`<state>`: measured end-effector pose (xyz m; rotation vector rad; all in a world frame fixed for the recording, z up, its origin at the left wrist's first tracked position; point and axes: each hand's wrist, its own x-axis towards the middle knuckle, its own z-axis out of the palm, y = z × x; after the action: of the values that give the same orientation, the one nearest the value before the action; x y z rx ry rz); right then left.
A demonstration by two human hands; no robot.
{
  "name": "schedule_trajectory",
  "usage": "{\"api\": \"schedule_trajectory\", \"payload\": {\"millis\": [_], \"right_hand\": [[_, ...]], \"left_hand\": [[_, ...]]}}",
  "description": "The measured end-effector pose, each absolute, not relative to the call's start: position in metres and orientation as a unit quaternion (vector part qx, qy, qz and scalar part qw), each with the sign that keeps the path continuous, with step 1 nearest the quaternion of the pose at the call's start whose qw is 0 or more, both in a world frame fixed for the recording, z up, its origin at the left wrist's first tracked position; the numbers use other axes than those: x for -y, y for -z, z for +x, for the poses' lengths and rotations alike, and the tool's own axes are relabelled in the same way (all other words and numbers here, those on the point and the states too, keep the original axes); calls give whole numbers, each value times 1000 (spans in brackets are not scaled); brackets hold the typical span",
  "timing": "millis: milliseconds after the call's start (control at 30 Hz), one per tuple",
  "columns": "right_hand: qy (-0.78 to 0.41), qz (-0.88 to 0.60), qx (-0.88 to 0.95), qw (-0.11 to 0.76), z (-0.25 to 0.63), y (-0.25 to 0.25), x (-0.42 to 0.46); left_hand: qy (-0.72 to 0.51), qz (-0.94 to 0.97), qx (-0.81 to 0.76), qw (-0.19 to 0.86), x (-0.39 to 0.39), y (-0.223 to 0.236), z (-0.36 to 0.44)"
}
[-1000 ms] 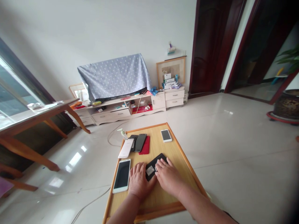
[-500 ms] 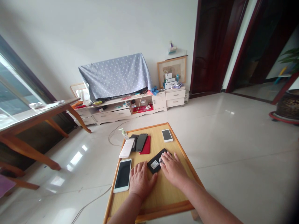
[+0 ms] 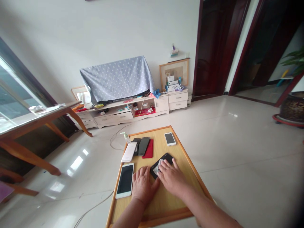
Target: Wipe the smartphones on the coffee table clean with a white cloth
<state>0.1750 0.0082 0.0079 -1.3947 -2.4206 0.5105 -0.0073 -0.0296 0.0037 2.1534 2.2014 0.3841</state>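
We look at a white plaster wall (image 3: 95,31) above a low cream drawered cabinet (image 3: 112,116) beneath a blue polka-dot cloth (image 3: 116,79), with dark red wooden doors (image 3: 215,47) rightward, a glazed window (image 3: 14,101) leftward, and glossy cream floor tiles (image 3: 237,136) reflecting light.

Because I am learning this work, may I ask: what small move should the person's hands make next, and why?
Probably the left hand should hold the black phone firmly, because the right hand lies on its pale label and the phone sits loose on the wooden tabletop.

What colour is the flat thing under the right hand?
The flat rectangular device is black with a pale label; the head view shows it best.
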Motion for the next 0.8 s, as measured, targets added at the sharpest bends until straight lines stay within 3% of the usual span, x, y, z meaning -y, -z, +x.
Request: {"api": "schedule_trajectory", "payload": {"millis": [133, 367, 600, 800], "right_hand": [[-151, -562, 801, 137, 182, -9, -21], [-179, -449, 861, 157, 155, -3, 2], [-158, -553, 807, 133, 167, -5, -31], [-202, -433, 865, 155, 142, -3, -11]], "left_hand": [[-130, 691, -711, 23, 30, -6, -5], [-115, 693, -711, 30, 29, -5, -8], [-133, 691, -710, 25, 30, -6, -7], [-126, 694, -708, 30, 30, -5, -8]]}}
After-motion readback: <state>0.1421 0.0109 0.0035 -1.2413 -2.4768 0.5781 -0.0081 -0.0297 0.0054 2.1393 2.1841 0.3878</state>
